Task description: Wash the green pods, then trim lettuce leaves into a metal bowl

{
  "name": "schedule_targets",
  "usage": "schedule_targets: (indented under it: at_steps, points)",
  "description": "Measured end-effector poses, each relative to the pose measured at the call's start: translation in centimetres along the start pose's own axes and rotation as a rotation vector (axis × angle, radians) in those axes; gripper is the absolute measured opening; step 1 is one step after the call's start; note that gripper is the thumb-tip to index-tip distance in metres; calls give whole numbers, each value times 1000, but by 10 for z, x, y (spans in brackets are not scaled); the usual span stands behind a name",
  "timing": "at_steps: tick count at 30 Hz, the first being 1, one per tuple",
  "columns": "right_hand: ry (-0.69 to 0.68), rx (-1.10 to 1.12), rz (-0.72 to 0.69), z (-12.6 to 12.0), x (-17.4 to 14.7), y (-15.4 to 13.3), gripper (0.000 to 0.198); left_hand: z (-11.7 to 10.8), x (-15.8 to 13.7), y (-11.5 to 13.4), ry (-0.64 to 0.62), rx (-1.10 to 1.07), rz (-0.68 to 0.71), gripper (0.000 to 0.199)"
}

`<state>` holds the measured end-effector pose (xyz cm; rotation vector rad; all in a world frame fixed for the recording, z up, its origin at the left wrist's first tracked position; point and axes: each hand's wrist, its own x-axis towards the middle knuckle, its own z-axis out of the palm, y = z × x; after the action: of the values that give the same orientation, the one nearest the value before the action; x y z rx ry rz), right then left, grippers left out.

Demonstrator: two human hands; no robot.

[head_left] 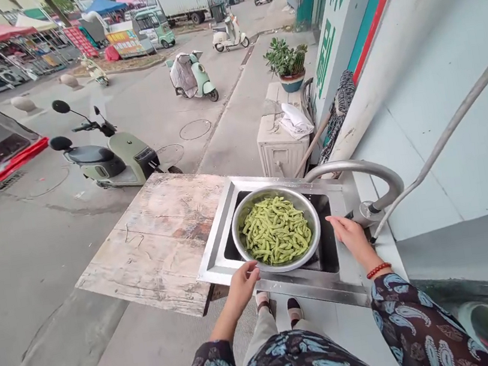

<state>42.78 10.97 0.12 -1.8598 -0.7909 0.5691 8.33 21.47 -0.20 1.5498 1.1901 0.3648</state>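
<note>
Streetside sink [217, 244] holds a bowl [315, 219] already loaded with pods [275, 230], left hand [245, 281] near its rim, grip unclear, right hand [350, 236] loose beside the tap [381, 169].

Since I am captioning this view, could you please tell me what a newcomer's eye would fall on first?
Most likely the green pods heaped in the metal bowl at the sink, just below and right of the picture's middle. Next, the left hand by the bowl's near rim and the right hand beside the faucet. Beyond the wooden board, left of centre, stands an olive-green scooter.
</note>
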Motion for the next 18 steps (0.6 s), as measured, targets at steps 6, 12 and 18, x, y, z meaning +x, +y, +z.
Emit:
schedule_targets:
  at_steps: [6,12,18]
  points:
    - [63,-83,-1,10,-10,-21,43,-4,53,4,-11,195,249,32]
    - [168,-22,19,32,-17,-53,42,-19,85,-18,7,627,598,24]
    - [246,437,223,68,7,-72,46,-24,89,-36,-121,882,656,21]
